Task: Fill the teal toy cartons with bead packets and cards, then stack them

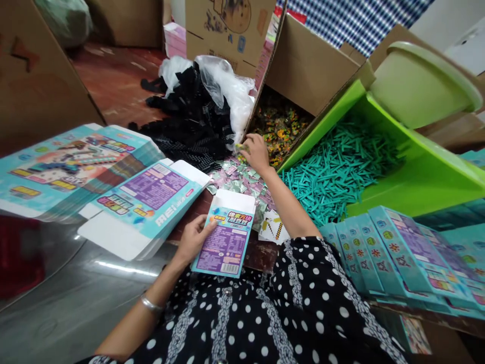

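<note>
My left hand (195, 237) is closed on the left edge of a turquoise and purple printed carton (227, 240). The carton's white top flap stands up, and its lower end rests against the dotted clothing. At the near corner of a cardboard box (310, 60), my right hand (256, 151) has its fingers pinched around a small yellow-green piece, partly hidden. Inside that box lie many small orange, yellow and green pieces (282, 134). Below the right hand spreads a heap of pink and pale green packets (242, 177). A white sheet with a pickaxe picture (273, 227) lies beside the right forearm.
Flat cartons (71, 162) are stacked at the left, with more open-flapped cartons (151, 197) before them. Black studded strips (189, 121) pile up behind, under clear plastic. Teal sticks (341, 162) fill a tilted green bin (424, 162). Filled-out cartons (394, 253) stand at right.
</note>
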{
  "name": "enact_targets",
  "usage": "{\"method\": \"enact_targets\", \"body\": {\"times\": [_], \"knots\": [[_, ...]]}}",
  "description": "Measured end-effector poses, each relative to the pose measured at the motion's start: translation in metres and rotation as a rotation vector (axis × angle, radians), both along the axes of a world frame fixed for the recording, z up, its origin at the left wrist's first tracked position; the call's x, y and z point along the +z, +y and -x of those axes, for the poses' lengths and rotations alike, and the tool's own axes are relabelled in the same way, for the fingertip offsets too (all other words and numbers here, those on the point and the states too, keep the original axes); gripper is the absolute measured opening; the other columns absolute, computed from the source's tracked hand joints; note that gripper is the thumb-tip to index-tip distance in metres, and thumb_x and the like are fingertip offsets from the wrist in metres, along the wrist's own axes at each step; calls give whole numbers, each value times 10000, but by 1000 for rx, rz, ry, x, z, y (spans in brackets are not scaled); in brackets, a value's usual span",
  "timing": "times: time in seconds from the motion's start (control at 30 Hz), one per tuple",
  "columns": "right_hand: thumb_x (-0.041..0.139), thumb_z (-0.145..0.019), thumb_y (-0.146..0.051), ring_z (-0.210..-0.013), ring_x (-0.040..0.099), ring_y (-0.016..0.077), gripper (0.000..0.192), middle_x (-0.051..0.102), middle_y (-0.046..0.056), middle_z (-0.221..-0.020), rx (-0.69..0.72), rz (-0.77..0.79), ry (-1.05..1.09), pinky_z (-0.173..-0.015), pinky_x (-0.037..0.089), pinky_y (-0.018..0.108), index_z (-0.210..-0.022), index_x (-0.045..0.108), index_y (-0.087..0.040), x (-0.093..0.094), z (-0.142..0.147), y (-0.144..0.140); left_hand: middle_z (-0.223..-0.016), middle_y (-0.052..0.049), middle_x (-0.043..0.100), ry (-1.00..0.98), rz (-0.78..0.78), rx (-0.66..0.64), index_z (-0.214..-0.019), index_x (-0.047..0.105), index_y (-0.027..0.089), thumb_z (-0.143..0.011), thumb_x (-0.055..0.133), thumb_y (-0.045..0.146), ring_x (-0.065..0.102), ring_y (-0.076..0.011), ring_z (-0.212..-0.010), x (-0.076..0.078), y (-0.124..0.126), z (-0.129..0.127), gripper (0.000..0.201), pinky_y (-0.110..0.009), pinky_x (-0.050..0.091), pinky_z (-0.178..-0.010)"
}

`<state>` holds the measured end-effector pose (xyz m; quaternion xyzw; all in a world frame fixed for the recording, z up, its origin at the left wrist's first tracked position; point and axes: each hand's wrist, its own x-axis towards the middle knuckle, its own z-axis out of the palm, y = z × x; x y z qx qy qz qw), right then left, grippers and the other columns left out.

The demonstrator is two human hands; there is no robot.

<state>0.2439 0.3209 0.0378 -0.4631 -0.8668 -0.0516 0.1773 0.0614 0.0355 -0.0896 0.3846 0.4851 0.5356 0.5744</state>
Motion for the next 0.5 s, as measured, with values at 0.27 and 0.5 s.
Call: {"method": "enact_targets", "body": {"times": [0.27, 0.5], "knots": [[647, -974, -697, -862, 675, 191, 496, 681, 32, -1030, 42, 447, 908, -785, 623, 348, -1172, 548, -254, 21, -42, -62, -941, -111, 849, 9, -12, 2, -1006, 793, 161, -708, 895, 836, 774, -288, -804, 1, 3, -1, 744, -347, 604, -705], [722, -861, -718, -757, 617, 164, 523, 627, -11, -894, 110, 642, 952, -633, 562, 297, -989, 452, -288, 20, -27, -127, -935, -110, 853, 52, -41, -15, -1010, 793, 170, -718, 899, 819, 783, -291, -799, 5, -5, -1, 719, -339, 602, -682]]}}
